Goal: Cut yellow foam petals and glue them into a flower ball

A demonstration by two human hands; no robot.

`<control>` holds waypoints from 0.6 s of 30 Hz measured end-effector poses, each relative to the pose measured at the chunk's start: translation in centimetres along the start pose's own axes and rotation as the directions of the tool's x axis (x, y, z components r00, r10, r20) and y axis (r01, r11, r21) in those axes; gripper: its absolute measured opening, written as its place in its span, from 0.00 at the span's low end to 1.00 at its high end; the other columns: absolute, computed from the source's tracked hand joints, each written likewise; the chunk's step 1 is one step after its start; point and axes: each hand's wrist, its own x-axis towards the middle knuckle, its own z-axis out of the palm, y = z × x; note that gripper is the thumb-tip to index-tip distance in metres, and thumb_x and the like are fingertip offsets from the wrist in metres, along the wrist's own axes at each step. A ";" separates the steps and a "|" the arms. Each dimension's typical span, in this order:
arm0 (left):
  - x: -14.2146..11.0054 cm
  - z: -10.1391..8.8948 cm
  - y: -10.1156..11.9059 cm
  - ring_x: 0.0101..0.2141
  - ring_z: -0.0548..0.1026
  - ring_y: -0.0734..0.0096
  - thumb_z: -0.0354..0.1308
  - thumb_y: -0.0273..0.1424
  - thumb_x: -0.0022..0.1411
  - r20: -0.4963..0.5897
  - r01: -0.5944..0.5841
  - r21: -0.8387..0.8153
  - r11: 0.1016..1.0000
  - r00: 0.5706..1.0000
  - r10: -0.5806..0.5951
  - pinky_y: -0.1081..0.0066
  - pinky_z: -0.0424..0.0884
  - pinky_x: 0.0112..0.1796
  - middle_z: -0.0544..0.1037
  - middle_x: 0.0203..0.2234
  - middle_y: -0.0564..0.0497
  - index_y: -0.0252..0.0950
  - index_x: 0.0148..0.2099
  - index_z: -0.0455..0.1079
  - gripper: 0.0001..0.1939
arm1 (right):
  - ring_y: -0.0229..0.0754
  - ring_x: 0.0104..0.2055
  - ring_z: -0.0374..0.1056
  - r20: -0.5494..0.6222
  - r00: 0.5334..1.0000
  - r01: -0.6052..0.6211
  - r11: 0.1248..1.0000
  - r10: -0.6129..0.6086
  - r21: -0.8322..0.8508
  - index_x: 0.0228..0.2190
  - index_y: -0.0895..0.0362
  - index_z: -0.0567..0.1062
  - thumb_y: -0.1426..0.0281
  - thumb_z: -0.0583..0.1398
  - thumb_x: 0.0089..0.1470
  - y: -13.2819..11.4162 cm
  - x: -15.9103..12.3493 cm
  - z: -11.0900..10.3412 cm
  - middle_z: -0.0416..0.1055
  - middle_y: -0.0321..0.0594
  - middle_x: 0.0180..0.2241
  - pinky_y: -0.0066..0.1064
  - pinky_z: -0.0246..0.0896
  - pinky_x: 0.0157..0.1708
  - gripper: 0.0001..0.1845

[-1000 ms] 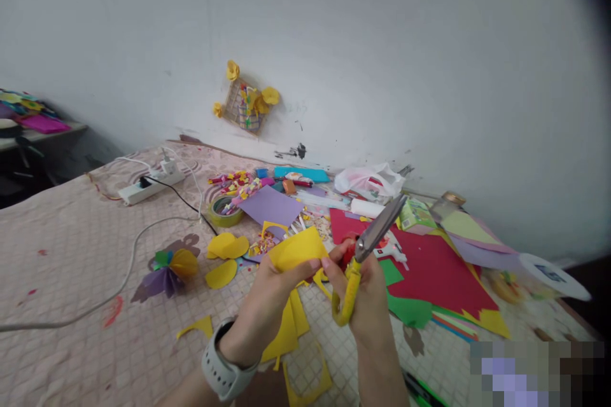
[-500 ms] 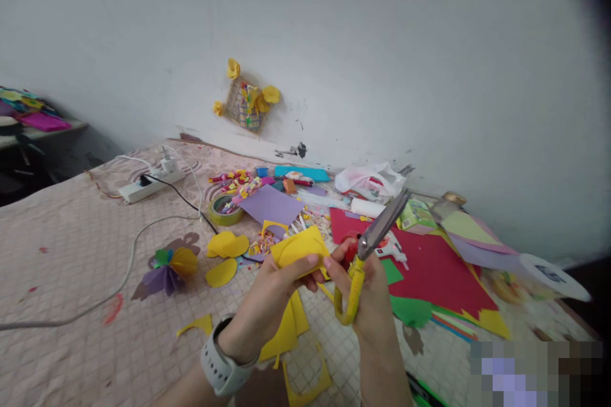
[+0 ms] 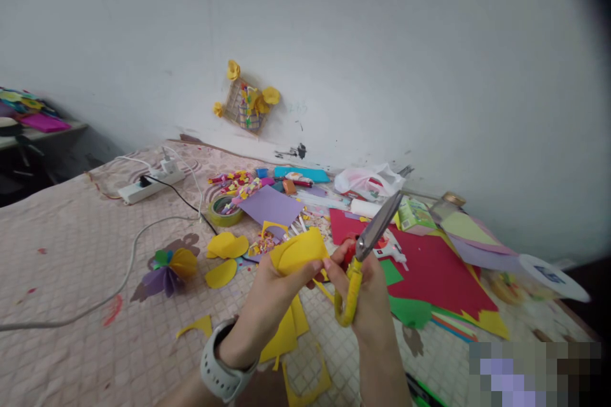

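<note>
My left hand (image 3: 274, 296), a pale watch on its wrist, pinches a piece of yellow paper (image 3: 301, 249) between thumb and fingers. The paper bows, and a curved line runs across it. In my right hand (image 3: 371, 299) are scissors (image 3: 380, 226) with yellow-wrapped handles, their blades together and pointing up and to the right. The thumb and fingertips of this hand also touch the paper's right corner. Below my hands lie yellow paper sheets (image 3: 281, 343) and a cut-out yellow scrap (image 3: 324, 381). Yellow rounded pieces (image 3: 222, 270) rest to the left.
A paper flower (image 3: 167, 270) and a power strip (image 3: 151, 187) with cables occupy the left side. Behind my hands are a tape roll (image 3: 225, 210) and purple paper (image 3: 272, 205). Red sheets (image 3: 439, 273) and a white glue gun (image 3: 392, 250) lie to the right.
The yellow paper has bent into a stronger curve between my hands. The scissors have tilted slightly, still held in my right hand.
</note>
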 end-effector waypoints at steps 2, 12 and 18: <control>0.0 -0.1 0.0 0.23 0.70 0.76 0.64 0.30 0.52 0.004 -0.021 0.047 0.999 1.000 0.021 0.77 0.65 0.26 0.75 0.20 0.54 0.33 0.24 0.71 0.08 | 0.31 0.22 0.63 -0.008 1.000 0.014 1.000 -0.014 -0.025 0.25 0.53 0.65 0.76 0.65 0.44 0.3 0.0 -0.1 0.63 0.26 0.22 0.22 0.63 0.23 0.13; 0.0 -0.4 0.2 0.22 0.68 0.76 0.62 0.28 0.53 -0.015 0.067 -0.090 0.994 0.998 -0.068 0.76 0.66 0.26 0.73 0.18 0.52 0.32 0.25 0.70 0.08 | 0.34 0.27 0.66 0.074 0.985 0.156 0.988 -0.154 -0.020 0.29 0.53 0.66 0.74 0.62 0.50 0.5 -0.1 -0.4 0.67 0.30 0.26 0.26 0.65 0.28 0.08; -0.3 -0.1 0.6 0.22 0.68 0.78 0.63 0.27 0.52 -0.012 0.078 -0.178 0.981 0.997 -0.081 0.78 0.66 0.25 0.73 0.19 0.53 0.32 0.26 0.71 0.05 | 0.34 0.26 0.67 0.143 0.964 0.233 0.971 -0.225 -0.044 0.32 0.51 0.64 0.78 0.62 0.50 0.6 -0.4 -0.4 0.67 0.30 0.28 0.26 0.66 0.25 0.13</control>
